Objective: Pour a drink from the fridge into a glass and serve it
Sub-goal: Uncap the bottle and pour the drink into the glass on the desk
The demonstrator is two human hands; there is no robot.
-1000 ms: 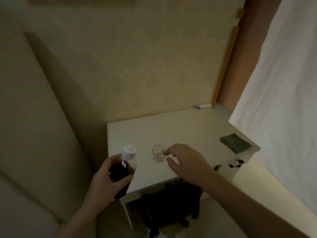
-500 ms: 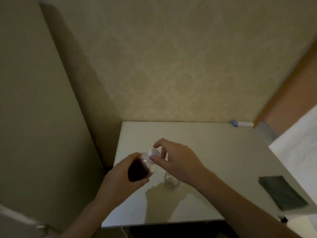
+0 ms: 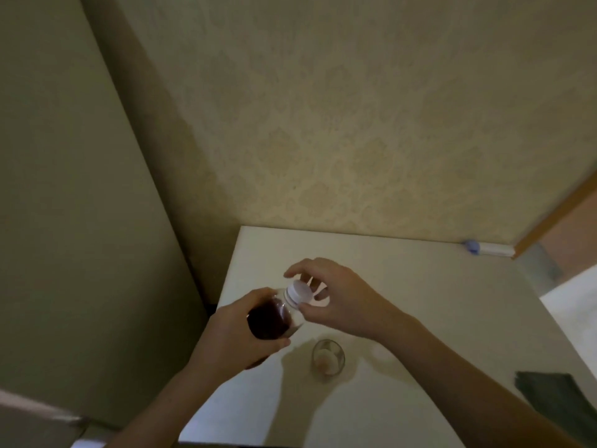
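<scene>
The room is dim. Closest to the camera, two bare arms reach out over a white table (image 3: 403, 415). A small clear glass (image 3: 328, 357) stands upright on the table, between the two arms. It looks empty, with only a pale spot at the bottom. To the right, near the table's edge, lies a dark green cloth (image 3: 559, 399), well apart from the glass.

A little farther, the left hand (image 3: 232, 331) is wrapped around a clear bottle (image 3: 274, 318) and holds it up above the table, tilted so its top points away and to the right. The drink inside is dark, almost black in this light. No label, brand or writing can be read on the bottle.

The right hand (image 3: 339, 299) is at the top of the bottle. Its thumb and fingers pinch the white cap (image 3: 302, 291), which sits on the bottle's neck. The bottle is just behind and left of the glass, not touching it.

At the far edge of the table, against the wall, lies a small white thing with a blue end (image 3: 487, 248). It is too small to tell what it is. Behind it all is a pale wall (image 3: 355, 124) with a faint leafy pattern.
</scene>
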